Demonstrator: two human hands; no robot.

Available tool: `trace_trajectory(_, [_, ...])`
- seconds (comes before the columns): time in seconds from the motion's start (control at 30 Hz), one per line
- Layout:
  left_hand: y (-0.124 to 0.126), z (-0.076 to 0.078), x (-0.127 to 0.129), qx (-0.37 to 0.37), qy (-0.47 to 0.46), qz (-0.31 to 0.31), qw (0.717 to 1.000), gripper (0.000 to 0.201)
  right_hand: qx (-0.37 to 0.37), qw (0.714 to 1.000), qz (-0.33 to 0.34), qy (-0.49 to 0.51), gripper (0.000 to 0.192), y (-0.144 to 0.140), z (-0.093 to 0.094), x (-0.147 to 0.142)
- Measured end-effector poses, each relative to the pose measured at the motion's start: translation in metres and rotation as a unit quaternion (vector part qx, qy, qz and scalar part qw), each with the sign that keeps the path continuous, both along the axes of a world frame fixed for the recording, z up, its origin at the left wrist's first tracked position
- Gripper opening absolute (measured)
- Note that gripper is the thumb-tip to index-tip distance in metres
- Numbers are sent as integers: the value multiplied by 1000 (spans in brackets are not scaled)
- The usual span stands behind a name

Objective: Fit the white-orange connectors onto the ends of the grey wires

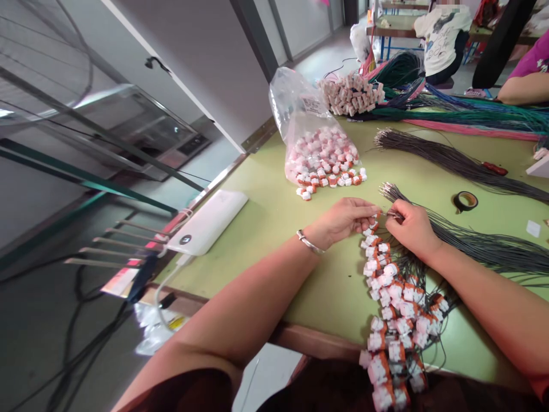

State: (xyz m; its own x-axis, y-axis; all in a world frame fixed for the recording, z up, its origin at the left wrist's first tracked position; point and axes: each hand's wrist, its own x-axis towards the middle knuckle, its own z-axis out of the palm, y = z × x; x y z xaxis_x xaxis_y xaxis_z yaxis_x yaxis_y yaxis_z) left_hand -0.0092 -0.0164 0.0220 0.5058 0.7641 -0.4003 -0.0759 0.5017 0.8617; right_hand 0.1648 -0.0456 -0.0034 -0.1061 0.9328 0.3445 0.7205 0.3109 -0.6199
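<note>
My left hand (349,220) is closed in a pinch on a small white-and-orange connector (376,216). Right beside it, my right hand (412,229) is pinched around the end of a thin dark wire (388,214), close to that connector. Below both hands, a long cluster of white-and-orange connectors on dark wires (392,303) hangs down toward the table's front edge. A bundle of dark wires with bare metal ends (467,234) lies behind and to the right of my right hand.
A clear plastic bag of connectors (321,140) stands at the back, with loose ones spilled before it. A white power bank (210,220) lies at the left edge. Black tape (465,201) and a second wire bundle (437,157) lie right. Coloured wires (463,117) cross the back, near other people.
</note>
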Motion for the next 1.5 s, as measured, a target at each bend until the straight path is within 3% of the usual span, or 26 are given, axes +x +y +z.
trace_trajectory(0.2, [3,-4,-2,-1,-3,4,1000,21,19,1000,4,10,6,-2,1,1])
trace_trajectory(0.53, [3,-7,-1,-14,-61,-5,998,10,32,999,6,0,6,-3,1,1])
trace_trajectory(0.9, [0,-7,1,64,7,13,998,26,27,998,-7,-54,4,-5,2,-1])
trace_trajectory(1.17, [3,-8,-2,20,-37,18,999,24,28,999,-2,-22,5,-6,3,0])
trace_trajectory(1.5, [-1,-7,2,75,19,27,997,22,10,999,-5,-45,5,-6,3,-1])
